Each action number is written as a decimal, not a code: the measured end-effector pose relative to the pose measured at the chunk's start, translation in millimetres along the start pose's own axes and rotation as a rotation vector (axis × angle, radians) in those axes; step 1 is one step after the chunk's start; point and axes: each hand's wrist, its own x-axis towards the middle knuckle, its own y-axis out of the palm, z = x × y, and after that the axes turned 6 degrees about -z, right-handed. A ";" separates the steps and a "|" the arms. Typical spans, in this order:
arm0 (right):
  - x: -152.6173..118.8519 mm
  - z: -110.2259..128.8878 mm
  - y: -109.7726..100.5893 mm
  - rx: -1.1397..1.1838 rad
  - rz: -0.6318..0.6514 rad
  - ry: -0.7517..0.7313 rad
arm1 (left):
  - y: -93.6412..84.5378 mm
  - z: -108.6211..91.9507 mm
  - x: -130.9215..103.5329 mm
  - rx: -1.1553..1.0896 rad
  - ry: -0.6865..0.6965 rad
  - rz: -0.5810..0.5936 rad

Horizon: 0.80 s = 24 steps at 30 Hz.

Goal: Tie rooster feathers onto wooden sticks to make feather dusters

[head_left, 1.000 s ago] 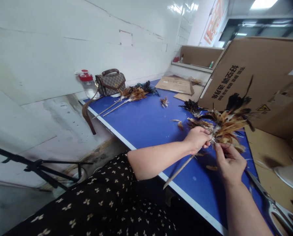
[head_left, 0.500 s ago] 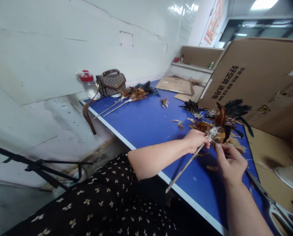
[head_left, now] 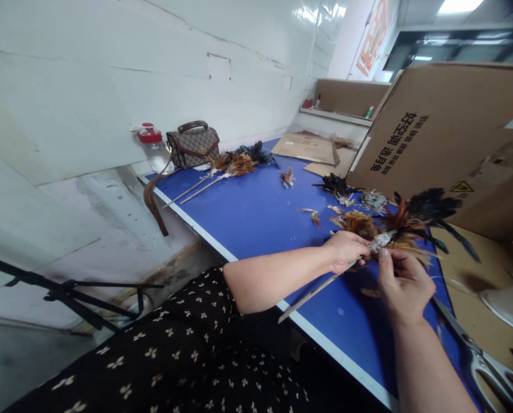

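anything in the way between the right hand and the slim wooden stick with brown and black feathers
Nothing visible: the right hand is close against the whitish wrapped binding on the slim wooden feathered stick, which the left hand holds. The silver metal scissors lie beside the right forearm, not between.

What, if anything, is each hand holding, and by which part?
The left hand holds a feather duster by its stick, just below the white binding. Whether the right hand grips anything cannot be told.
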 end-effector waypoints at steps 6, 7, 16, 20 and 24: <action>-1.9 9.0 -2.0 0.027 0.129 -0.114 | -0.5 -7.3 4.6 -0.074 0.015 -0.072; -2.0 9.3 -1.9 0.027 0.140 -0.128 | -1.2 -9.3 5.0 -0.085 0.011 -0.074; -2.1 11.2 0.3 0.064 0.285 -0.231 | -8.6 -26.0 4.8 -0.060 0.046 -0.125; -2.7 10.1 -0.6 0.069 0.304 -0.243 | -14.9 -37.2 9.3 -0.012 0.052 -0.165; -2.0 7.0 -1.1 0.017 0.283 -0.221 | -24.6 -45.5 14.3 0.030 0.066 -0.142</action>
